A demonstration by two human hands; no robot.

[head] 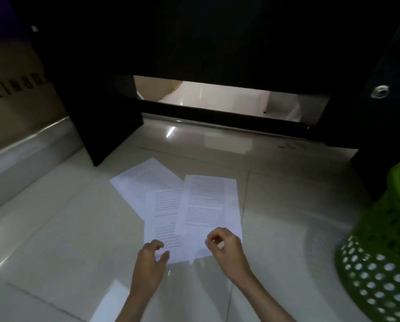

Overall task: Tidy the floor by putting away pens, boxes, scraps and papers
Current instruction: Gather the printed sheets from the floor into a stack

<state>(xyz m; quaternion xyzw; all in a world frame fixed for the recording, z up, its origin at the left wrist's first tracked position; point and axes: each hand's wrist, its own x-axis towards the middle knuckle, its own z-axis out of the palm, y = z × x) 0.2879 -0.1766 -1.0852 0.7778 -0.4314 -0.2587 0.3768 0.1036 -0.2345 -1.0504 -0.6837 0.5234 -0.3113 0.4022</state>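
Head view: dark desk [115, 108] beyond hands, green perforated basket [380, 263] right of right hand. Three printed papers [208, 201] fanned on floor at fingertips. Left hand [151, 259] half-curled over near edge; right hand [226, 246] pinching near edge.

Three printed white papers [189, 205], overlapping, fanned flat on tiled floor [54, 228]

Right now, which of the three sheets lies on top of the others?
The right sheet, with the darkest print. Its left edge covers the middle sheet, which in turn covers the far left sheet.
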